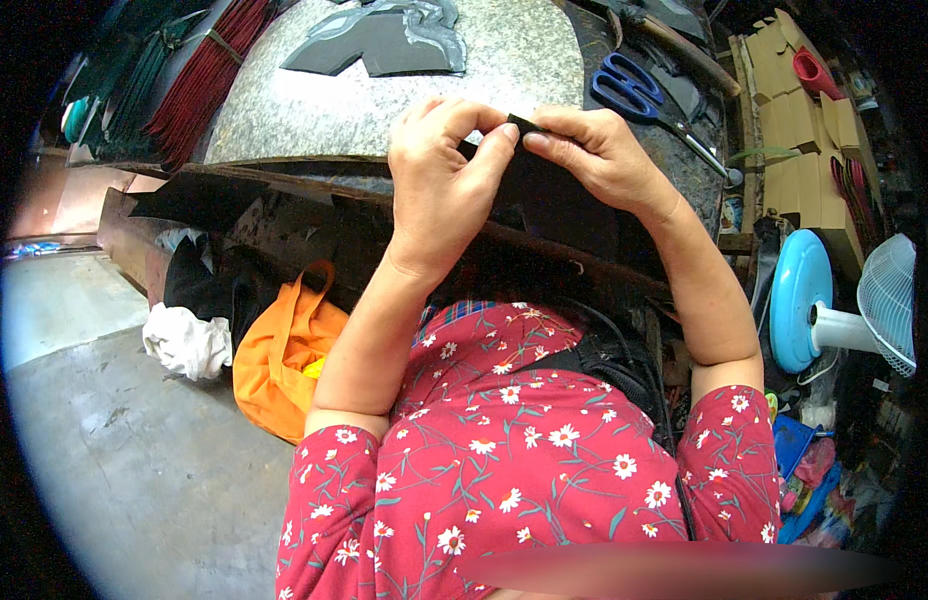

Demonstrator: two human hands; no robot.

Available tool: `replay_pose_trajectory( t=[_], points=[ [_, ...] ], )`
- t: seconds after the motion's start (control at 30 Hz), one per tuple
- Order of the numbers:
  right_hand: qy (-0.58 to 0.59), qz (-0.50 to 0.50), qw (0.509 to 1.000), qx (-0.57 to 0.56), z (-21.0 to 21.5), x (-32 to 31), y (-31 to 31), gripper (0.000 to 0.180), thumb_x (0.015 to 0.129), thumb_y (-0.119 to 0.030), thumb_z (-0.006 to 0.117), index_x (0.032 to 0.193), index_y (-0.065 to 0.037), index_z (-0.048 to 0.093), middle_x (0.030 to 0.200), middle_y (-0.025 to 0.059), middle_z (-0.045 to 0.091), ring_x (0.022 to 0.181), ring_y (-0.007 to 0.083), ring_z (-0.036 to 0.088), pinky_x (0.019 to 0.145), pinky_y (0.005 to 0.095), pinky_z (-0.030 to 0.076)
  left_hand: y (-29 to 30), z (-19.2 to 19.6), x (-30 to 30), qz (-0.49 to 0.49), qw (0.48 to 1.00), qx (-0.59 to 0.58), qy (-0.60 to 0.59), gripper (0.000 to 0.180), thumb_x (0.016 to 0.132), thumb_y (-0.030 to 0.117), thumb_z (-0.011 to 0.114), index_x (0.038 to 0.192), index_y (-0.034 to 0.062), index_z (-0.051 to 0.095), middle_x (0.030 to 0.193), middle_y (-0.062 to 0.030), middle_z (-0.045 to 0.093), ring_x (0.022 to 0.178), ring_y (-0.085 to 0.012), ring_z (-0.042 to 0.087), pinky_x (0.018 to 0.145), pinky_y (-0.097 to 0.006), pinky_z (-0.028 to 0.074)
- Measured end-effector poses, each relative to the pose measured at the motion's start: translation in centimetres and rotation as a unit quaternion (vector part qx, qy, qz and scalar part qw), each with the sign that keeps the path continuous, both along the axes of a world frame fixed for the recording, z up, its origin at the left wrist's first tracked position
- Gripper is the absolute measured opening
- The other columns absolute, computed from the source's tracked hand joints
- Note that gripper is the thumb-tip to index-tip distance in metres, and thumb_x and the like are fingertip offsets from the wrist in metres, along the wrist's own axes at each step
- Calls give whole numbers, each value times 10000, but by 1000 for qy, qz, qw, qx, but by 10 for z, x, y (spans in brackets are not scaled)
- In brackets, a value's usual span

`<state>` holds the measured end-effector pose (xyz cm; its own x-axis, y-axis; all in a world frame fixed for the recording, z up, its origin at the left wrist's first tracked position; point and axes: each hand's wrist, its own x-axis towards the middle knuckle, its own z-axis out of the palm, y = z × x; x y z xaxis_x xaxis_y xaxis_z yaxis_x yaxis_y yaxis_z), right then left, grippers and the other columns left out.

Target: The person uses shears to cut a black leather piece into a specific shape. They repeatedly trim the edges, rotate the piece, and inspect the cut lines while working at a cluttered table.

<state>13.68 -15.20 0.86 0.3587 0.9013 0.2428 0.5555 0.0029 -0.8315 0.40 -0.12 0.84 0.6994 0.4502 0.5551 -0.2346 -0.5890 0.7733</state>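
While the pale speckled board [524,50] is lying just beyond, the left hand [432,175] and right hand [604,160] are meeting around its near edge, both pinching a small black piece [525,125]. Both grips are closing right down on it, thumb against finger, tips only. Piece is sitting between the hands, partly hiding behind fingers; can't tell its full shape.

Main risk: shallow grip. If one side is slipping, piece could be dropping into the dark recess [544,215] below the board, black on black, hard to spot. Uneven pull could be skewing or creasing it. Second risk: dark cut sheets [384,45] on the board are showing whitish smears; if wet (can't tell), contact could be fouling piece or fingers.

Around, big to small: orange bag [269,365] is slumping left of the left arm [369,330]; fan [802,300] is standing off right; white cloth [187,342] is bunching beside the bag; blue-handled scissors [629,92] are lying right of the right hand, possibly obstructing any outward reach.
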Motion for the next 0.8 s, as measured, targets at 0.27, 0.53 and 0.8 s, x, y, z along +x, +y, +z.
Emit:
replay_pose_trajectory(
  t=[0.27,0.53,0.8],
  points=[
    [-3,6,1000,-9,5,-2,0,269,960,-227,668,1123,-16,693,908,88,723,836,120,643,773,294,512,10,3,-2,-46,995,24,85,109,845,117,707,850,8,695,794,-77,674,783,-171,617,725,-309,479],
    [30,20,998,-42,8,2,-3,269,972,-226,658,1109,2,697,877,17,704,821,83,610,760,269,503,14,2,1,-136,969,-163,123,222,934,214,670,938,2,732,899,-30,714,809,-76,604,734,-234,475],
    [263,-48,963,25,15,3,-4,261,991,-223,631,1063,12,717,908,-33,694,820,43,610,737,225,505,40,15,-20,-310,815,-490,-24,1041,883,654,614,1539,-27,179,1227,-136,614,1053,-189,651,888,-306,536]
  ],
)
